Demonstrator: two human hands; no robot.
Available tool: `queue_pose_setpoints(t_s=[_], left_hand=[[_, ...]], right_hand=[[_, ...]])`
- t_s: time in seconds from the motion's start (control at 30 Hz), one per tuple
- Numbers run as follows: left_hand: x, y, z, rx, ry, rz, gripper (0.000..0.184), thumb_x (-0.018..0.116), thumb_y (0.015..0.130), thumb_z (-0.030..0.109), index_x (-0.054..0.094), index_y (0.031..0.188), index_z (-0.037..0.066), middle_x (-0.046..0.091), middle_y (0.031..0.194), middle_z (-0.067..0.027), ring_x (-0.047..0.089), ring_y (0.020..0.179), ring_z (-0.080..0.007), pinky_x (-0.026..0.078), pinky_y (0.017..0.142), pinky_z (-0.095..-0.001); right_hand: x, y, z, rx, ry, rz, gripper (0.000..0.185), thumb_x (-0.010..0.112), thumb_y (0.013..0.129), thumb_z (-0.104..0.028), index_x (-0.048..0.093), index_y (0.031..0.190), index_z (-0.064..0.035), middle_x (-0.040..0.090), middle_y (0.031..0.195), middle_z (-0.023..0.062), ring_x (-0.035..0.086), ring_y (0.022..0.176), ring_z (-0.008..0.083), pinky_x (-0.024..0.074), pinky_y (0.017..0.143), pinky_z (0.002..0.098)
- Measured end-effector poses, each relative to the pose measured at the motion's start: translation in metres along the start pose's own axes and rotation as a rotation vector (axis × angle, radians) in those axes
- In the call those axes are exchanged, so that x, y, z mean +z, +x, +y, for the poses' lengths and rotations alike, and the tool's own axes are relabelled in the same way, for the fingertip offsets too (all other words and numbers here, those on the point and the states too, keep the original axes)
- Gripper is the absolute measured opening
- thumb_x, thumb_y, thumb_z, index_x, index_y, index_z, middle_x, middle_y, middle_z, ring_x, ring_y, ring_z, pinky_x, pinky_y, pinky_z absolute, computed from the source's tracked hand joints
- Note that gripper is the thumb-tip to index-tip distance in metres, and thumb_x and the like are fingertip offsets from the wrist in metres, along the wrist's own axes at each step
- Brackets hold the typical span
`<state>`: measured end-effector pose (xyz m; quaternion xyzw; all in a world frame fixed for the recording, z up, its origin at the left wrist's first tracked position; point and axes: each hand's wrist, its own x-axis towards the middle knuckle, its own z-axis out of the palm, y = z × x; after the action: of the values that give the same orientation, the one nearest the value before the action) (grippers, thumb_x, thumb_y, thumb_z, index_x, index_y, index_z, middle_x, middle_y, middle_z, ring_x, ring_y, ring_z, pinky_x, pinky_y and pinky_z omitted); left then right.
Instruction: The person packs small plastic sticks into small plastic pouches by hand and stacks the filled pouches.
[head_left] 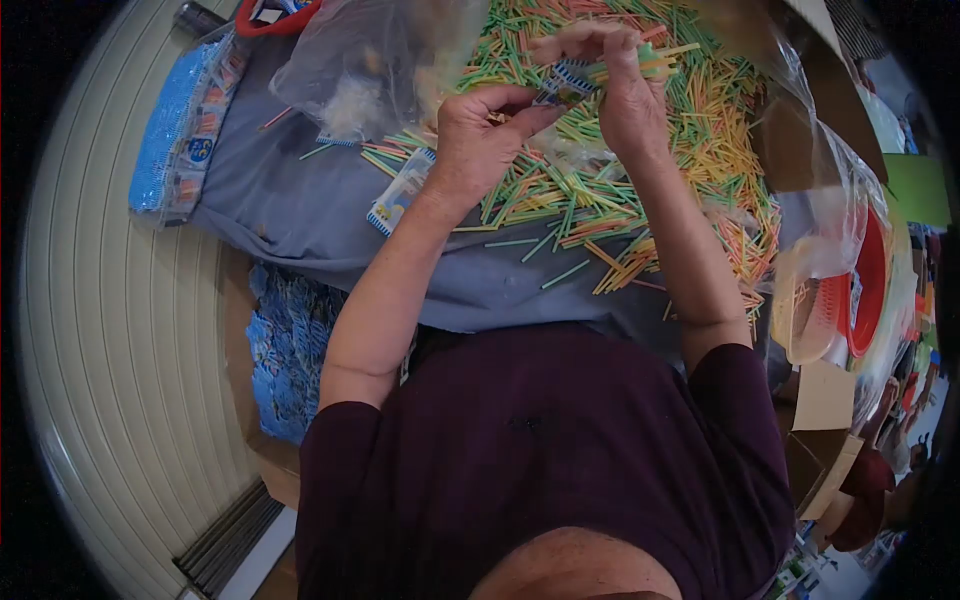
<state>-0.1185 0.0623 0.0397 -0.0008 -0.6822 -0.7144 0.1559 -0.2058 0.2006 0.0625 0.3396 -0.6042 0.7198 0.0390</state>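
Observation:
My left hand (478,140) pinches a small clear packet (568,82) with blue-and-white striped edges. My right hand (632,100) is beside it, its fingers curled around a few thin green and yellow sticks (665,62) that poke out past the thumb. The sticks' inner ends lie near the packet; whether they are inside it I cannot tell. Beneath both hands spreads a large heap of thin sticks (620,225) in green, yellow, orange and pink. A similar flat packet (402,190) lies on the grey cloth (300,215) by my left forearm.
A clear plastic bag (375,75) lies behind my left hand. Blue packaged goods (180,125) stand at the left end of the cloth. Below is a cardboard box with blue packets (285,350). At right are a red basin (868,285) and a pale plastic basket (808,310).

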Motion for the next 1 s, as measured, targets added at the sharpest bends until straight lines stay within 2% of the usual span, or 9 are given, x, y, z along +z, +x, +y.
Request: queue_pose_setpoints(t_s=[0.07, 0.17, 0.27, 0.33, 0.37, 0.43, 0.53, 0.77, 1.0], left_hand=[[0.002, 0.005, -0.005, 0.005, 0.04, -0.007, 0.015, 0.079, 0.078, 0.005, 0.072, 0.089, -0.003, 0.068, 0.075, -0.0018, 0.058, 0.066, -0.0055, 0.047, 0.058, -0.0223], [0.007, 0.007, 0.0, -0.011, 0.173, -0.053, 0.017, 0.077, 0.079, 0.004, 0.071, 0.093, -0.004, 0.067, 0.082, -0.005, 0.06, 0.073, -0.0093, 0.048, 0.063, -0.024], [0.006, 0.016, 0.0, 0.101, 0.271, -0.215, 0.016, 0.073, 0.082, 0.003, 0.068, 0.095, -0.005, 0.065, 0.09, -0.0058, 0.061, 0.08, -0.0129, 0.048, 0.069, -0.0254], [0.005, 0.028, -0.012, 0.127, 0.291, -0.28, 0.013, 0.071, 0.084, 0.002, 0.068, 0.095, -0.005, 0.064, 0.09, -0.0044, 0.06, 0.083, -0.0121, 0.048, 0.07, -0.0252], [0.013, 0.029, -0.003, 0.061, 0.209, -0.314, 0.014, 0.069, 0.087, 0.002, 0.068, 0.099, -0.005, 0.064, 0.092, -0.0033, 0.06, 0.085, -0.0106, 0.049, 0.072, -0.0255], [0.018, 0.04, -0.018, 0.055, 0.149, -0.412, 0.022, 0.065, 0.091, 0.006, 0.066, 0.112, -0.003, 0.067, 0.102, -0.0041, 0.06, 0.093, -0.0114, 0.047, 0.085, -0.0259], [0.032, 0.049, -0.016, 0.005, -0.063, -0.54, 0.028, 0.063, 0.094, 0.008, 0.065, 0.119, -0.002, 0.068, 0.108, -0.0051, 0.062, 0.097, -0.0121, 0.048, 0.087, -0.0271], [0.056, 0.063, -0.038, -0.093, -0.178, -0.66, 0.023, 0.06, 0.096, 0.008, 0.066, 0.116, -0.001, 0.068, 0.11, -0.007, 0.063, 0.098, -0.0128, 0.049, 0.088, -0.0274], [0.046, 0.086, -0.048, -0.168, -0.331, -0.739, 0.023, 0.058, 0.097, 0.011, 0.063, 0.116, -0.001, 0.067, 0.105, -0.0039, 0.062, 0.091, -0.0105, 0.048, 0.081, -0.0272]], right_hand=[[-0.008, -0.003, 0.001, 0.12, 0.073, -0.123, 0.036, 0.045, 0.102, -0.034, 0.065, 0.111, -0.0061, 0.068, 0.11, 0.0119, 0.064, 0.097, 0.0236, 0.049, 0.088, 0.043], [-0.009, -0.008, -0.007, 0.09, -0.261, -0.026, 0.051, 0.038, 0.103, -0.043, 0.069, 0.098, -0.0028, 0.071, 0.096, 0.0097, 0.064, 0.093, 0.018, 0.0497, 0.085, 0.0384], [-0.02, -0.013, -0.008, 0.309, -0.155, -0.001, 0.058, 0.038, 0.098, -0.052, 0.074, 0.094, -0.006, 0.069, 0.093, 0.009, 0.062, 0.094, 0.0218, 0.0469, 0.088, 0.0372], [-0.026, -0.013, -0.031, 0.24, -0.189, 0.078, 0.057, 0.045, 0.096, -0.05, 0.074, 0.082, -0.0039, 0.069, 0.081, 0.0132, 0.065, 0.078, 0.0255, 0.0505, 0.078, 0.0403], [-0.03, -0.015, -0.048, 0.399, -0.222, 0.08, 0.053, 0.046, 0.098, -0.051, 0.07, 0.087, -0.0048, 0.066, 0.081, 0.0102, 0.061, 0.081, 0.0194, 0.0492, 0.079, 0.0356], [-0.031, -0.013, -0.007, 0.135, -0.249, 0.14, 0.045, 0.054, 0.093, -0.046, 0.069, 0.082, -0.0053, 0.063, 0.07, 0.01, 0.06, 0.066, 0.02, 0.0482, 0.064, 0.0373], [-0.04, -0.031, -0.058, 0.367, -0.447, 0.166, 0.04, 0.062, 0.087, -0.042, 0.067, 0.076, -0.0035, 0.059, 0.064, 0.0137, 0.058, 0.061, 0.0208, 0.0446, 0.057, 0.0399], [-0.057, -0.039, -0.069, 0.206, -0.352, 0.293, 0.042, 0.068, 0.083, -0.038, 0.066, 0.076, 0.0031, 0.064, 0.068, 0.0112, 0.062, 0.066, 0.0206, 0.0491, 0.063, 0.0357], [-0.043, -0.027, -0.067, -0.051, -0.158, 0.48, 0.036, 0.064, 0.086, -0.029, 0.062, 0.104, 0.002, 0.068, 0.084, 0.0119, 0.066, 0.078, 0.0222, 0.0509, 0.072, 0.0364]])
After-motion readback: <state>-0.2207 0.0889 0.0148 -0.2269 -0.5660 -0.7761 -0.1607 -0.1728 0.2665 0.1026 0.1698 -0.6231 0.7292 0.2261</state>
